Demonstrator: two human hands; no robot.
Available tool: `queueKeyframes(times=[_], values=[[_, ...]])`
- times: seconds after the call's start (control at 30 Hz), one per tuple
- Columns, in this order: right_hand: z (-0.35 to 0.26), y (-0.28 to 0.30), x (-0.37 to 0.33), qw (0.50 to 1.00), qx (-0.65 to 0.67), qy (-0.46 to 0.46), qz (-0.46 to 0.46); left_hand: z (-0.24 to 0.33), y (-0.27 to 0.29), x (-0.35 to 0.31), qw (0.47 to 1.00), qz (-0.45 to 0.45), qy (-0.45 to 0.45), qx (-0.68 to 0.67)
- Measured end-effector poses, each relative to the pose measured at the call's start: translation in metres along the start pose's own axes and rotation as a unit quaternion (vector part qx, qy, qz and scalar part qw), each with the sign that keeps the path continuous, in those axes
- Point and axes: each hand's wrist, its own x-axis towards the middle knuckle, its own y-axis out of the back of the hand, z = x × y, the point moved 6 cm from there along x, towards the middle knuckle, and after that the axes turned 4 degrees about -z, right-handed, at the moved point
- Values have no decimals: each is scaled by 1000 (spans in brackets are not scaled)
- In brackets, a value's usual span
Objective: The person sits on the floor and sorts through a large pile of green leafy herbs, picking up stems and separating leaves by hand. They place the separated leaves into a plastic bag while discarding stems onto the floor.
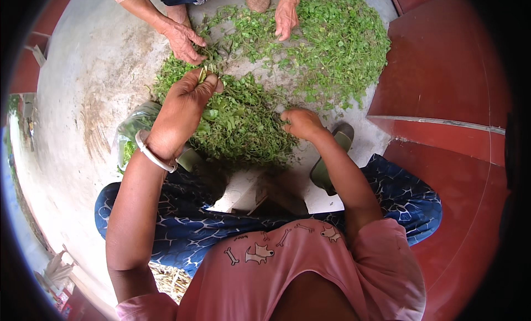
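My left hand [185, 108], with a white bangle at the wrist, is raised over the near heap of greens. Its thumb and fingers pinch a few leafy stems [203, 75]. My right hand [303, 123] is low at the right edge of the leafy green heap [243, 130]. Its fingers are curled in, and what they hold, if anything, is hidden. The heap lies on the grey floor between my feet, dark and tangled toward me. Across from me, another person's hand [187, 42] touches the heap's far left edge; that person's other hand [286, 19] hangs above scattered greens.
A wide spread of loose greens [343, 50] covers the floor at the far right. A clear plastic bag [130, 130] with greens inside stands by my left forearm. Red panels [437, 72] border the right side. My green shoe [332, 160] is beside my right hand.
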Motion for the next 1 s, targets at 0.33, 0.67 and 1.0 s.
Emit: queueKeyframes(times=[0.33,0.67,1.0], values=[[45,-16,27,972,16,-156,176,-9,-9,-4,982,24,21,-184],[21,25,25,828,553,-85,22,-23,-13,-3,993,43,61,-87],[-48,72,-5,562,814,137,-50,-65,-39,6,983,-55,157,-78]])
